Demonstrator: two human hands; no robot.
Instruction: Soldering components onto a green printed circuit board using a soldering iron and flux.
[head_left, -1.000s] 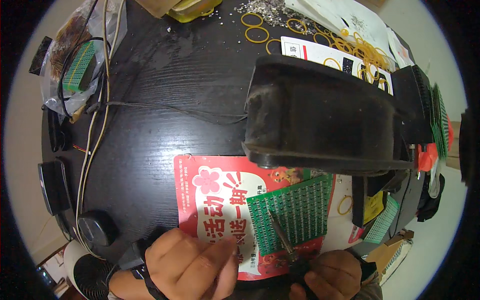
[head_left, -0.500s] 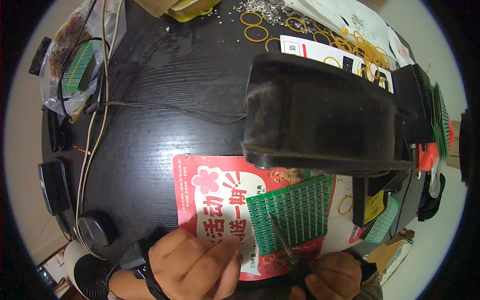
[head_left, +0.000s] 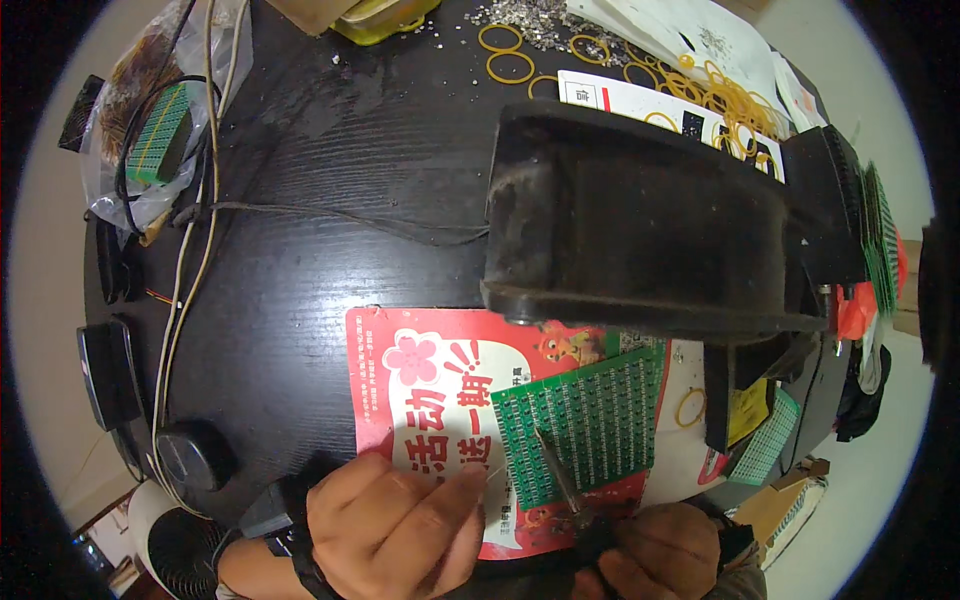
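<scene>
Just off the left edge of the flat, green, finely gridded circuit board (head_left: 610,420), my nearer left hand (head_left: 398,525) has its fingers pinched on a thin pale wire (head_left: 493,472); below the board, my right hand (head_left: 665,553) grips a slender, dark-handled metal soldering iron (head_left: 564,484), slanting up-left over it

head: left fisheye | worn on head, facing down | hands (head_left: 395,525) near, table (head_left: 330,170) beyond
</scene>
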